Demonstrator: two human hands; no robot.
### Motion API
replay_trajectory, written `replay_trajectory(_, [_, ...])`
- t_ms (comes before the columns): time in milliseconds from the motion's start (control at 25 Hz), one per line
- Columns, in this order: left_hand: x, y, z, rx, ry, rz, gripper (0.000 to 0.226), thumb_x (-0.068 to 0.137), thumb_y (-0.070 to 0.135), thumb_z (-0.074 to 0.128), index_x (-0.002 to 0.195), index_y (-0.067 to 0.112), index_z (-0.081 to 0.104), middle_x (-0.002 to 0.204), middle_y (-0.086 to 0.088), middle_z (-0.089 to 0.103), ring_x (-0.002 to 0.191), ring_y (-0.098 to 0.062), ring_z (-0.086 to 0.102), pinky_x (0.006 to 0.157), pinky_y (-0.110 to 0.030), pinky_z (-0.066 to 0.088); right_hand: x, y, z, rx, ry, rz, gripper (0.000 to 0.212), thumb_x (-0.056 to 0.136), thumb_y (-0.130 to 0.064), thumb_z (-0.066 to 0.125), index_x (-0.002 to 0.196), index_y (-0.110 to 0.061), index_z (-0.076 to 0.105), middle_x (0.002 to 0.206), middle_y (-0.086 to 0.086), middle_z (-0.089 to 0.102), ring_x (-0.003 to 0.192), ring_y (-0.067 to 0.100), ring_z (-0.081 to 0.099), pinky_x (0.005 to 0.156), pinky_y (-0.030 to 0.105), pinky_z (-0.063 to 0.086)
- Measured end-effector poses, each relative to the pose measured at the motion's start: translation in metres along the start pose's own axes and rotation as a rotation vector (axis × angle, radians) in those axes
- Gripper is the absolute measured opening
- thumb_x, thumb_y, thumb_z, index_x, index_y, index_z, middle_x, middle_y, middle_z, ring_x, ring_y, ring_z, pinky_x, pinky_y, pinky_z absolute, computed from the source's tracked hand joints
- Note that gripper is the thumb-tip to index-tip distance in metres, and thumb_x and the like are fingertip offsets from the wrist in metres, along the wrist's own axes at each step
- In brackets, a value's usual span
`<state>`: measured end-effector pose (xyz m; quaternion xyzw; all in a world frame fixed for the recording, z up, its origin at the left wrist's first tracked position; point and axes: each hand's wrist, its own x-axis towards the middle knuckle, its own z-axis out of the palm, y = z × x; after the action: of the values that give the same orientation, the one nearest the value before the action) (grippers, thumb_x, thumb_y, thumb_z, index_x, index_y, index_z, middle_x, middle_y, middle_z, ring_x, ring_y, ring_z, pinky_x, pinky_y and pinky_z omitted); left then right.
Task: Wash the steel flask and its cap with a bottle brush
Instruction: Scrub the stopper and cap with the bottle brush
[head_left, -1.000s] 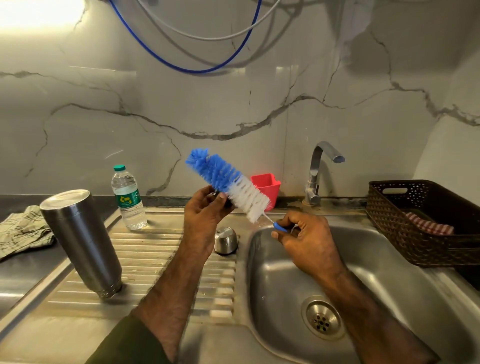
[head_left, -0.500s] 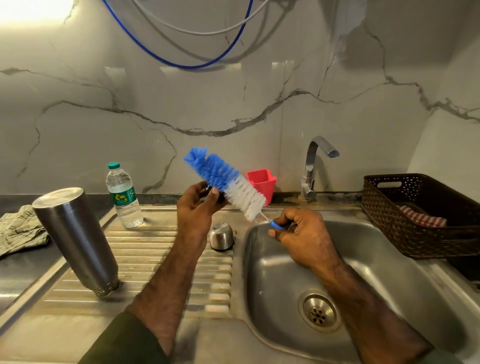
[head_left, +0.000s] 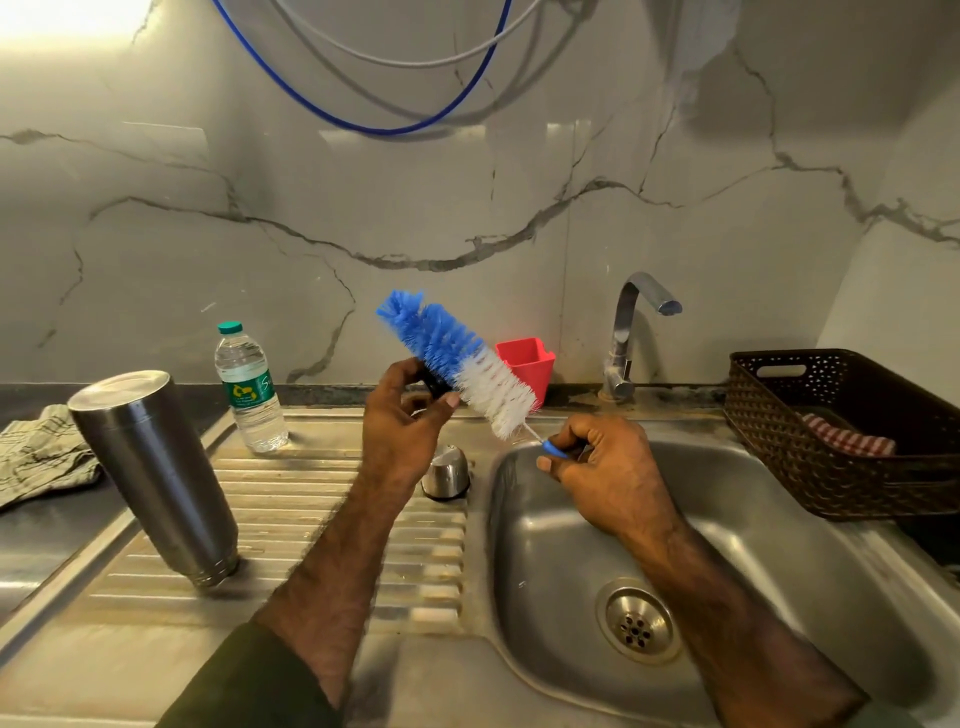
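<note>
Flask (head_left: 154, 475) upside down on drainboard (head_left: 291, 519), left hand (head_left: 402, 431) pinching small dark object against brush (head_left: 457, 361) bristles, cap (head_left: 445, 472) below on drainboard, right hand (head_left: 605, 470) gripping brush's blue handle over sink (head_left: 779, 545).

Grey-veined marble wall (head_left: 467, 218) behind a steel counter (head_left: 47, 540), bright glare top left.

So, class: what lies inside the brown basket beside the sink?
Inside the brown basket, a red-and-white checked cloth shows at the right. The near wall hides the rest of the floor.
</note>
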<state>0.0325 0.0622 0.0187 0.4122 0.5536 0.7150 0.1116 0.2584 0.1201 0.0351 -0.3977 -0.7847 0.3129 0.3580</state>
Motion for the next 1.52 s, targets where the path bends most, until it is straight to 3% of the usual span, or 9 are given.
replay_trajectory(200, [-0.003,0.005,-0.007,0.004,-0.315,0.067,0.055,0.085,-0.015,0.078,0.125,0.022,0.068,0.118,-0.010,0.076,0.110,-0.020,0.074,0.095,-0.033,0.060,0.010,-0.001,-0.015,0.115,0.006,0.037,0.013,0.081,-0.006,0.086,0.077,-0.012,0.075,0.074,0.003,0.072,0.057,0.010,0.060,0.053,0.019,0.051])
replay_trajectory(360, [-0.003,0.011,-0.025,-0.360,-0.521,-0.026,0.047,0.096,-0.011,0.064,0.141,0.000,0.057,0.136,-0.019,0.067,0.126,-0.032,0.066,0.105,-0.046,0.056,0.017,0.010,-0.034,0.318,-0.173,0.126,0.014,0.083,0.008,0.078,0.076,-0.003,0.074,0.072,0.016,0.071,0.043,0.016,0.051,0.045,0.030,0.043])
replay_trajectory(440, [-0.006,0.016,-0.018,-0.650,-0.481,-0.172,0.042,0.103,-0.001,0.056,0.144,-0.006,0.051,0.141,-0.024,0.064,0.128,-0.040,0.066,0.104,-0.048,0.058,0.015,0.012,-0.028,0.435,-0.192,0.144,0.010,0.085,0.009,0.076,0.079,0.004,0.070,0.068,0.020,0.065,0.041,0.018,0.045,0.043,0.027,0.037])
replay_trajectory(600, [-0.009,0.022,0.006,-0.942,-0.122,-0.391,0.026,0.098,0.011,0.058,0.118,-0.004,0.066,0.114,-0.017,0.078,0.105,-0.029,0.077,0.084,-0.035,0.065,0.001,0.008,-0.003,0.566,-0.114,0.129,0.011,0.085,0.008,0.077,0.083,0.008,0.066,0.062,0.022,0.053,0.039,0.018,0.041,0.038,0.021,0.030])
replay_trajectory(800, [-0.010,0.020,0.018,-0.853,0.095,-0.427,0.015,0.098,0.011,0.069,0.105,-0.002,0.069,0.103,-0.018,0.077,0.096,-0.029,0.078,0.079,-0.034,0.065,-0.005,0.005,0.015,0.253,0.091,-0.053,0.013,0.082,-0.009,0.085,0.081,-0.020,0.078,0.070,-0.005,0.072,0.054,0.008,0.060,0.056,0.028,0.055])
replay_trajectory(920, [-0.011,0.021,0.021,-0.810,0.125,-0.467,0.017,0.098,0.011,0.071,0.107,-0.003,0.071,0.104,-0.021,0.078,0.094,-0.030,0.079,0.075,-0.033,0.065,-0.006,0.004,0.021,0.211,0.170,-0.144,0.010,0.083,-0.011,0.086,0.086,-0.018,0.080,0.072,-0.010,0.073,0.067,0.009,0.067,0.065,0.026,0.058])
replay_trajectory(1120, [-0.013,0.019,0.017,-0.508,-0.069,-0.379,0.033,0.084,0.013,0.084,0.108,-0.002,0.068,0.107,-0.024,0.077,0.090,-0.035,0.078,0.081,-0.041,0.067,0.001,0.001,0.014,0.092,0.191,-0.259,0.011,0.083,-0.014,0.085,0.085,-0.021,0.077,0.075,-0.013,0.070,0.071,0.010,0.066,0.067,0.026,0.057])
replay_trajectory(1320, [-0.005,0.020,0.004,-0.638,0.038,-0.359,0.018,0.095,0.003,0.072,0.109,0.000,0.062,0.102,-0.020,0.077,0.097,-0.037,0.077,0.081,-0.041,0.066,0.009,0.009,-0.008,-0.003,0.103,-0.274,0.017,0.078,-0.012,0.088,0.081,-0.025,0.077,0.077,-0.020,0.068,0.080,0.003,0.063,0.067,0.012,0.050])
replay_trajectory(1520, [-0.017,0.020,0.016,-0.443,-0.183,-0.342,0.032,0.081,0.008,0.081,0.107,0.006,0.062,0.104,-0.020,0.076,0.088,-0.035,0.077,0.082,-0.046,0.066,0.009,0.010,-0.007,0.025,0.120,-0.227,0.015,0.079,-0.017,0.088,0.084,-0.026,0.077,0.081,-0.017,0.070,0.079,0.003,0.065,0.070,0.017,0.055])
